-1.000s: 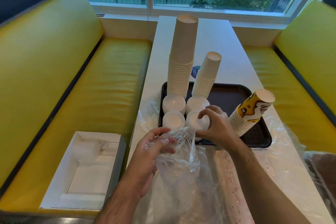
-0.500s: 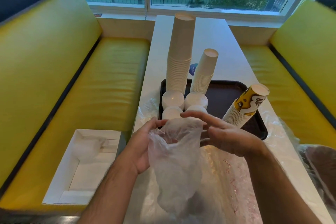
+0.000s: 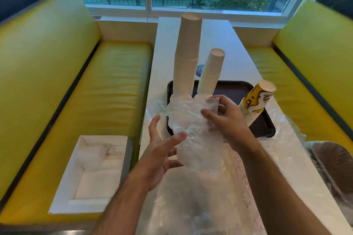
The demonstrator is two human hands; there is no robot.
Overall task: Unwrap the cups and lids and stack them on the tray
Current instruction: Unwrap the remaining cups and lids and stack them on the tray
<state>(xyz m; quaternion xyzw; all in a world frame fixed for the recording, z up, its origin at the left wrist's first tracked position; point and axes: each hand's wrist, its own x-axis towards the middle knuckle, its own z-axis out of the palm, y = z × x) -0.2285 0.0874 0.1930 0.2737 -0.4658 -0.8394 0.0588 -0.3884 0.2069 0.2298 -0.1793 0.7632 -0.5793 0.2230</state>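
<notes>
Two hands on crinkly clear plastic wrap (image 3: 188, 120), right hand (image 3: 227, 120) apparently pinching, left hand (image 3: 162, 150) splayed

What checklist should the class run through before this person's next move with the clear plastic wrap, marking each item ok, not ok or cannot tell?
1. Wrap under control: ok. The right hand pinches the clear plastic wrap at its top; the left hand touches it with spread fingers.
2. Wrap empty: cannot tell; it is crumpled and cloudy.
3. Lids visible on the tray: not ok; the wrap covers the near left part.
4. Tall cup stack upright: ok.
5. Printed cup stack steady: not ok; it leans to the right at the tray's right edge.
6. Somewhere for waste: ok. An open white box sits on the yellow bench.
</notes>
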